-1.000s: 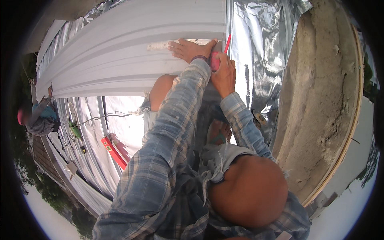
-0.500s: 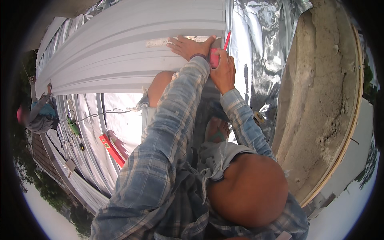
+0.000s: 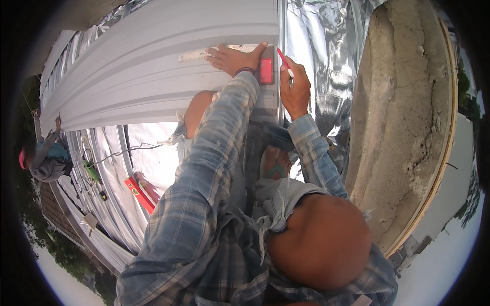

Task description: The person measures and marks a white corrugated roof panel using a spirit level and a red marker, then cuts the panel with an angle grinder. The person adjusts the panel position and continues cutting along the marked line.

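Pinching slim red-and-white pen (image 3: 285, 61), right hand (image 3: 295, 90) beside ribbed grey metal sheet (image 3: 153, 56); left hand (image 3: 234, 58) splayed open atop sheet.

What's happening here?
A person is working on a grey sheet. The left hand is spread over a pale strip on it; the right hand holds a red and white pen at the sheet's right edge, though whether the tip touches isn't clear. A red block sits between the hands. A co-worker has a hand at the sheet's far left end. A red level and green tool lie to the left.
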The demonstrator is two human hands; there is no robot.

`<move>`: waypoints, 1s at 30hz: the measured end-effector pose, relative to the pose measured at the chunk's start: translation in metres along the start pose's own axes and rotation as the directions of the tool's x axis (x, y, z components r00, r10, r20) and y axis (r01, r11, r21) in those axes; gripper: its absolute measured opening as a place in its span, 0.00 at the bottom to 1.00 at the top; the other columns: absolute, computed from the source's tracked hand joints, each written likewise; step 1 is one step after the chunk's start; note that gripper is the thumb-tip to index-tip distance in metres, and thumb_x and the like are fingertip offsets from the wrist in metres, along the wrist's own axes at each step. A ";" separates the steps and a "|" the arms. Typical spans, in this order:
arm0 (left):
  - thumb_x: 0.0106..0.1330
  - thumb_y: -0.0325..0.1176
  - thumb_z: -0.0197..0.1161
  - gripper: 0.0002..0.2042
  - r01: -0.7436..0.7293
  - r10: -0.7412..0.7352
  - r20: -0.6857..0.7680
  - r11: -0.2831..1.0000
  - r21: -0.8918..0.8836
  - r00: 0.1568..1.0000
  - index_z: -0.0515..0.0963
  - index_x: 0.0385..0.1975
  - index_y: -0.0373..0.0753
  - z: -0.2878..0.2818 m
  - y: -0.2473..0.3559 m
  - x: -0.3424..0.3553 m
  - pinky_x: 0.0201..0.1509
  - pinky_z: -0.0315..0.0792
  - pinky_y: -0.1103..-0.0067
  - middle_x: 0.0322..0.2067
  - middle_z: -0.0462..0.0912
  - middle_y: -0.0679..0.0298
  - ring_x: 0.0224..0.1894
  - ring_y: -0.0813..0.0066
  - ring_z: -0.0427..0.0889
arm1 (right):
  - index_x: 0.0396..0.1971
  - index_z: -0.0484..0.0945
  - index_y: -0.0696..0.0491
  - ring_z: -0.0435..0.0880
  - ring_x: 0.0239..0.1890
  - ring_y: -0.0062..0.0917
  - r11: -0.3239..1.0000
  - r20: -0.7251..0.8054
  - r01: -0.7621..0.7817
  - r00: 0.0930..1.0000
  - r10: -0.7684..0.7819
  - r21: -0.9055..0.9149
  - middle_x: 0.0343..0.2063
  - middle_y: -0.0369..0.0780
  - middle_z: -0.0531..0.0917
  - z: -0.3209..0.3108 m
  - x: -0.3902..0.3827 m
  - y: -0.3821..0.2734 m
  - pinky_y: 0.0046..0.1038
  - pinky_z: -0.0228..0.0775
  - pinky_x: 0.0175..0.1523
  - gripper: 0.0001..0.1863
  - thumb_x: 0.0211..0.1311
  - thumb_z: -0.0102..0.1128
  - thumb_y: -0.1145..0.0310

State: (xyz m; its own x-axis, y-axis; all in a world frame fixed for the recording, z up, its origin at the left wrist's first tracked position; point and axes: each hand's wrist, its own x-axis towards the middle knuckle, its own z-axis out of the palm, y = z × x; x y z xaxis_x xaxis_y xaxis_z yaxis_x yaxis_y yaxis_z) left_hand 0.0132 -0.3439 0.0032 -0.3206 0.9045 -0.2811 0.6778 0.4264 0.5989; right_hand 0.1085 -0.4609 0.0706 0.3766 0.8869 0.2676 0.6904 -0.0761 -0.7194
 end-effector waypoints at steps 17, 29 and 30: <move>0.39 0.73 0.73 0.68 0.002 -0.002 -0.018 1.000 -0.016 1.000 0.50 0.70 0.25 -0.001 0.000 0.000 0.79 0.31 0.52 0.72 0.40 0.33 0.76 0.34 0.29 | 0.55 0.78 0.53 0.82 0.39 0.43 0.998 0.046 0.051 0.998 -0.050 -0.033 0.38 0.47 0.80 0.000 0.007 -0.003 0.40 0.74 0.43 0.16 0.69 0.54 0.69; 0.38 0.71 0.75 0.66 -0.051 0.048 -0.074 0.998 -0.046 0.996 0.52 0.67 0.22 0.007 -0.003 0.001 0.79 0.34 0.51 0.72 0.42 0.32 0.76 0.32 0.30 | 0.53 0.79 0.52 0.83 0.40 0.44 0.998 0.121 0.059 0.991 -0.055 -0.025 0.39 0.47 0.81 -0.002 0.020 0.011 0.40 0.74 0.45 0.15 0.69 0.54 0.69; 0.38 0.71 0.75 0.66 -0.053 0.049 -0.083 0.998 -0.046 0.995 0.52 0.67 0.22 0.008 -0.005 0.002 0.79 0.34 0.51 0.72 0.42 0.32 0.76 0.32 0.30 | 0.52 0.79 0.52 0.83 0.41 0.45 0.998 0.154 0.049 0.987 -0.042 -0.045 0.39 0.47 0.81 -0.005 0.019 0.009 0.40 0.74 0.45 0.15 0.69 0.54 0.69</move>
State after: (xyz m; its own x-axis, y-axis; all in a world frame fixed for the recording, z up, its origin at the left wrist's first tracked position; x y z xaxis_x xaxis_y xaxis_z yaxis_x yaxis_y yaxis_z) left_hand 0.0144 -0.3445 -0.0059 -0.3407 0.9212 -0.1882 0.6625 0.3772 0.6471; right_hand 0.1247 -0.4470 0.0723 0.2483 0.9487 0.1956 0.7351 -0.0530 -0.6759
